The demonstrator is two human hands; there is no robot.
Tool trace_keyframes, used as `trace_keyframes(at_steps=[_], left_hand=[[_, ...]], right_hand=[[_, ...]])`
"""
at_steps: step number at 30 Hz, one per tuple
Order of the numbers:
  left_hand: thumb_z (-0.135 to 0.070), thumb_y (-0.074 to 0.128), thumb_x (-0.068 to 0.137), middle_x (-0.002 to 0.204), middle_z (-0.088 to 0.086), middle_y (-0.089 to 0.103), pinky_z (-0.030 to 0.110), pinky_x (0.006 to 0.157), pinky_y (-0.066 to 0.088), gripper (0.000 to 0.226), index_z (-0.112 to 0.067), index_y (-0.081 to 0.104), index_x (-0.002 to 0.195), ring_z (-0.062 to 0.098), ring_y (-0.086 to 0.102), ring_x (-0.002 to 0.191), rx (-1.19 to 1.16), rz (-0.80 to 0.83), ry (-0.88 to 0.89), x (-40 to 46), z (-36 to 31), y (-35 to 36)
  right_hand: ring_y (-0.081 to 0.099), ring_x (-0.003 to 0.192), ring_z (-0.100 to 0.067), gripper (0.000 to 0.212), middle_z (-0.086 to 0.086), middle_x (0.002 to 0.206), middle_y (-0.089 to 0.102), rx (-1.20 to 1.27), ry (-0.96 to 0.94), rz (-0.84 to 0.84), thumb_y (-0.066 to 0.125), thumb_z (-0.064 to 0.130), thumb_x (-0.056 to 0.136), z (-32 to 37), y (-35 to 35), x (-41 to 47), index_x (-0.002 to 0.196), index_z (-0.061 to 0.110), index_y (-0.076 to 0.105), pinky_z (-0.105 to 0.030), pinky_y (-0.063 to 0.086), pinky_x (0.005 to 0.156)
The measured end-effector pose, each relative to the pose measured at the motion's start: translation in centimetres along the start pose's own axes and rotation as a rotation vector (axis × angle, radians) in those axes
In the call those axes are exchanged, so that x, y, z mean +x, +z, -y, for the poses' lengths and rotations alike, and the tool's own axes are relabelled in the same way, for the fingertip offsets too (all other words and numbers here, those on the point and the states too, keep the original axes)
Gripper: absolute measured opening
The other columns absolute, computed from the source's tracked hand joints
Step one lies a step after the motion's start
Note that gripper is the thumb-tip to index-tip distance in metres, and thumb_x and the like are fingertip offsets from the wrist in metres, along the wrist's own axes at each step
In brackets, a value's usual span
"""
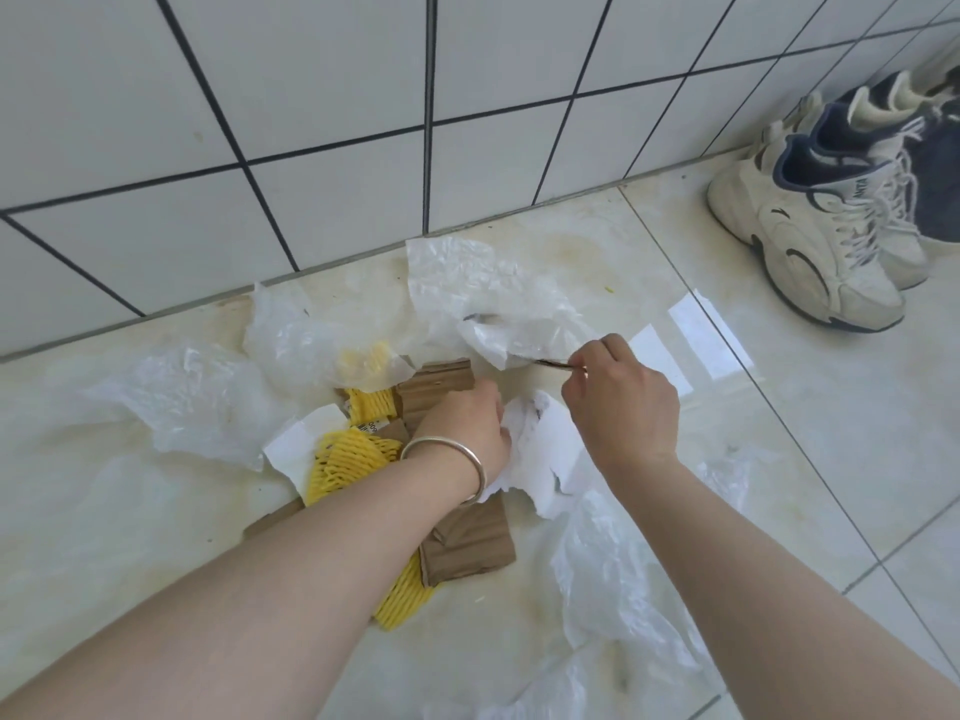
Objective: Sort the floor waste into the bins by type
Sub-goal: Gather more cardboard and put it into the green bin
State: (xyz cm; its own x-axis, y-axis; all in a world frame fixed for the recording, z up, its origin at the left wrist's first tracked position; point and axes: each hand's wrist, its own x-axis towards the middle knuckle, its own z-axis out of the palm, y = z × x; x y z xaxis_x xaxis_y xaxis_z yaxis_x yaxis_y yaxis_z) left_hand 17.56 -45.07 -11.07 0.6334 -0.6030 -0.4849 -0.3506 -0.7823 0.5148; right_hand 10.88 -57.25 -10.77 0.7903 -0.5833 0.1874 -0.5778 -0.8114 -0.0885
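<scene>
Waste lies piled on the glossy floor by the tiled wall. My left hand (470, 426), with a silver bangle on the wrist, grips crumpled white paper (543, 449). My right hand (621, 402) pinches a thin dark stick-like thing (553, 363) whose far end lies under a clear plastic bag (483, 298). Yellow foam netting (345, 462) and brown corrugated cardboard pieces (470, 545) lie under my left forearm. More clear plastic film lies at the left (192, 397) and at the lower right (608, 579).
A white tiled wall (363, 96) with dark grout borders the pile at the back. A pair of white and navy sneakers (826, 210) stands at the right by the wall. No bins are in view.
</scene>
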Motion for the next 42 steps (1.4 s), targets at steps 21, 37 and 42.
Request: trace_keyframes(at_steps=[21,37,42], left_hand=[[-0.037,0.052,0.091,0.094,0.013,0.066,0.032,0.091,0.047,0.031,-0.013,0.069,0.081,0.027,0.061,0.092,-0.865,-0.110,-0.456,-8.5,5.2,-3.8],[-0.017,0.063,0.085,0.098,0.015,0.068,0.042,0.090,0.053,0.006,-0.011,0.062,0.086,0.033,0.067,0.094,-1.025,-0.349,-0.608,-10.3,12.3,-4.6],[-0.014,0.065,0.082,0.114,0.013,0.065,0.040,0.096,0.049,0.044,-0.011,0.046,0.122,0.031,0.064,0.102,-0.981,-0.704,-0.680,-10.9,15.6,-4.8]], right_hand=[[0.056,0.071,-0.012,0.018,-0.003,0.091,0.064,0.628,0.163,0.040,0.054,0.004,0.088,6.8,-4.2,-9.2,0.097,0.007,0.070,-0.016,0.040,0.068],[0.056,0.072,-0.008,0.020,0.004,0.080,0.062,0.525,-0.203,0.121,0.049,0.021,0.080,11.1,-1.5,-12.9,0.080,0.018,0.069,-0.019,0.041,0.051],[0.054,0.109,-0.023,0.025,-0.003,0.115,0.057,0.441,0.257,0.365,0.054,0.023,0.090,9.7,0.4,-11.1,0.112,0.016,0.061,-0.034,0.046,0.086]])
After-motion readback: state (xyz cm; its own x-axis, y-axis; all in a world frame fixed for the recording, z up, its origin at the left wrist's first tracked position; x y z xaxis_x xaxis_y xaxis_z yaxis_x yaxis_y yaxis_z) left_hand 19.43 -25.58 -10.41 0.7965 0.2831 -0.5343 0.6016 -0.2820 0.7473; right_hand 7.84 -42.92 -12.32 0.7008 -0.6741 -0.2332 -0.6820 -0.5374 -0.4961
